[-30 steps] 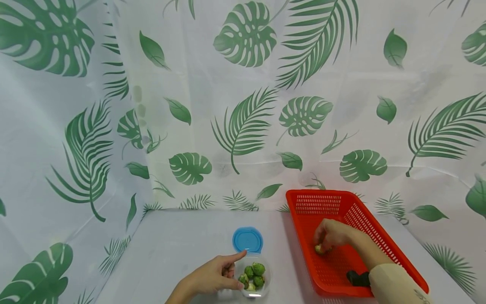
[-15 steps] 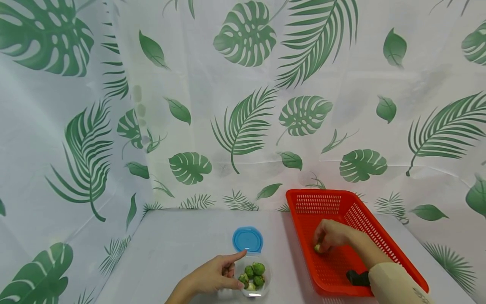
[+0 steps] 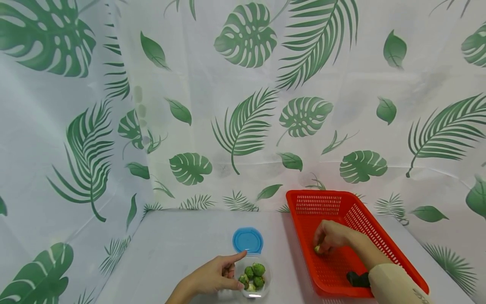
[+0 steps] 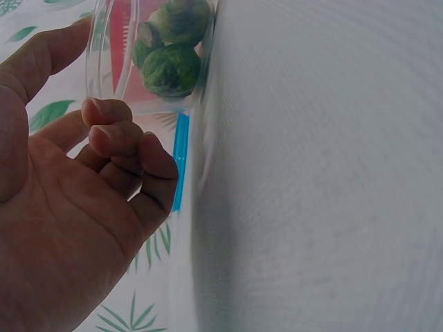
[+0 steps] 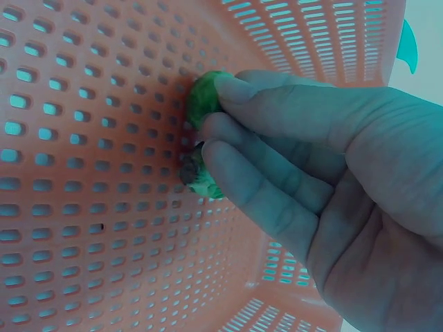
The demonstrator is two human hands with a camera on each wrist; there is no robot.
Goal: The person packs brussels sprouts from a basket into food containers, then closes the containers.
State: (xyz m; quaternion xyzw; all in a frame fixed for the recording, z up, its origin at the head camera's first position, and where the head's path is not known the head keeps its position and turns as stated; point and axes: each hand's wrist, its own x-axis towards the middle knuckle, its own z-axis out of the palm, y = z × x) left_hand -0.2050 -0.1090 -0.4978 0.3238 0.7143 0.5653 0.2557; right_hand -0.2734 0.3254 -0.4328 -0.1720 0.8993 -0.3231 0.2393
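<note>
My left hand grips the rim of a small clear plastic container, thumb at the near side and index finger towards its hinge. Several Brussels sprouts lie in it. Its blue lid is folded back on the table. Inside a red perforated basket, my right hand pinches a Brussels sprout between thumb and fingers, low near the basket floor. A second sprout shows just beside the fingertips in the right wrist view, partly hidden by them.
A dark object lies in the near part of the basket, partly covered by the right sleeve. The white table meets a leaf-patterned curtain at the back and left.
Both hands stay almost where they were. The right fingers shift slightly around the sprout in the basket, which now shows less between them than one second ago.
</note>
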